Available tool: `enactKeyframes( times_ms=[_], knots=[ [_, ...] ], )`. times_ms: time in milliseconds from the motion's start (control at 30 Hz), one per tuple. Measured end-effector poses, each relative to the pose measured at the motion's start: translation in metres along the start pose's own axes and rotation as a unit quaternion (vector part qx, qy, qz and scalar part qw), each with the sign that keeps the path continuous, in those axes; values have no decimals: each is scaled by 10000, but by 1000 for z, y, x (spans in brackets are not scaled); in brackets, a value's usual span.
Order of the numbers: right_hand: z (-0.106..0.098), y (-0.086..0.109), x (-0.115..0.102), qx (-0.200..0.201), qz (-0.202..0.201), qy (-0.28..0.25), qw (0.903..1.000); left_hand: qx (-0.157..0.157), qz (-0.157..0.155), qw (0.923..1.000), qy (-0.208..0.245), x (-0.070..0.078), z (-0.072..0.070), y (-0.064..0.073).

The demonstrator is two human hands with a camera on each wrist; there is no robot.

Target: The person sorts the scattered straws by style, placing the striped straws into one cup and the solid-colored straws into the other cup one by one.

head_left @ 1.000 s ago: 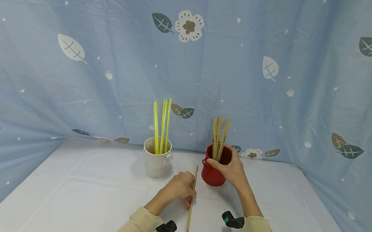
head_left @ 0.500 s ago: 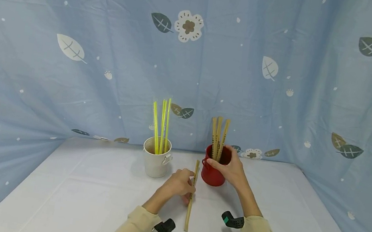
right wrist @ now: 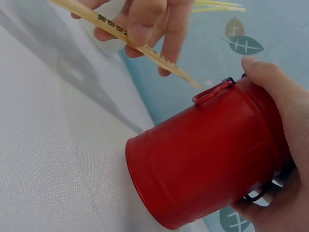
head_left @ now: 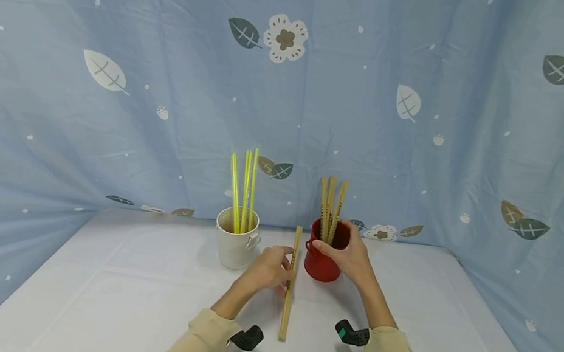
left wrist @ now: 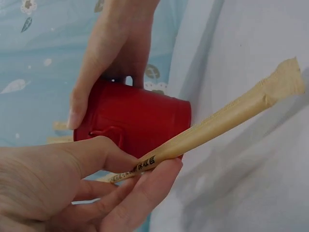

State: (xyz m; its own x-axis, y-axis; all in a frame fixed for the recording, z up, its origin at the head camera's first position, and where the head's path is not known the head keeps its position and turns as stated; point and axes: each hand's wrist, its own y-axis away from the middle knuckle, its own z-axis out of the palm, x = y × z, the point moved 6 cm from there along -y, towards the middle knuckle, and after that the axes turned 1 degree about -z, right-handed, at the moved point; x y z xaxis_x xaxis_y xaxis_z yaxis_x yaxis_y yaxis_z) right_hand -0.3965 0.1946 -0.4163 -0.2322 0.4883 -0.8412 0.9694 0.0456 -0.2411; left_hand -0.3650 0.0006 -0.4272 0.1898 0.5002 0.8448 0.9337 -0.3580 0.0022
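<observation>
My left hand (head_left: 267, 269) pinches a long stick in a brown paper wrapper (head_left: 285, 315) between thumb and fingers, just left of the red pail. Black print runs along the wrapper, and its flat crimped end (left wrist: 285, 82) shows in the left wrist view; what is inside is hidden. The red pail (head_left: 322, 266) stands upright at the back of the table, small handles on its sides. Round its rim my right hand (head_left: 354, 260) keeps a grip, thumb towards the near left side. Several similar paper-wrapped sticks (head_left: 329, 205) stand in this pail, leaning left.
A cream pail (head_left: 235, 255) stands left of the red one, holding several thin bright yellow sticks (head_left: 236, 193) that look like straws. White cloth covers the table (head_left: 129, 299). A blue patterned curtain (head_left: 184, 93) hangs right behind both pails. Black wrist cameras (head_left: 246, 338) jut from the sleeves.
My left hand has moved up and slightly left with the wrapped stick, away from the front edge. The stick has turned, showing its flat side. My right hand stays on the red pail.
</observation>
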Motion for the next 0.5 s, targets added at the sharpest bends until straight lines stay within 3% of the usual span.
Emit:
enactKeyframes(
  times_ms=[500],
  knots=[
    [0,-1,0,-2,-128,-37,9999,424,547,9975,-134,29,-19,-5]
  ],
)
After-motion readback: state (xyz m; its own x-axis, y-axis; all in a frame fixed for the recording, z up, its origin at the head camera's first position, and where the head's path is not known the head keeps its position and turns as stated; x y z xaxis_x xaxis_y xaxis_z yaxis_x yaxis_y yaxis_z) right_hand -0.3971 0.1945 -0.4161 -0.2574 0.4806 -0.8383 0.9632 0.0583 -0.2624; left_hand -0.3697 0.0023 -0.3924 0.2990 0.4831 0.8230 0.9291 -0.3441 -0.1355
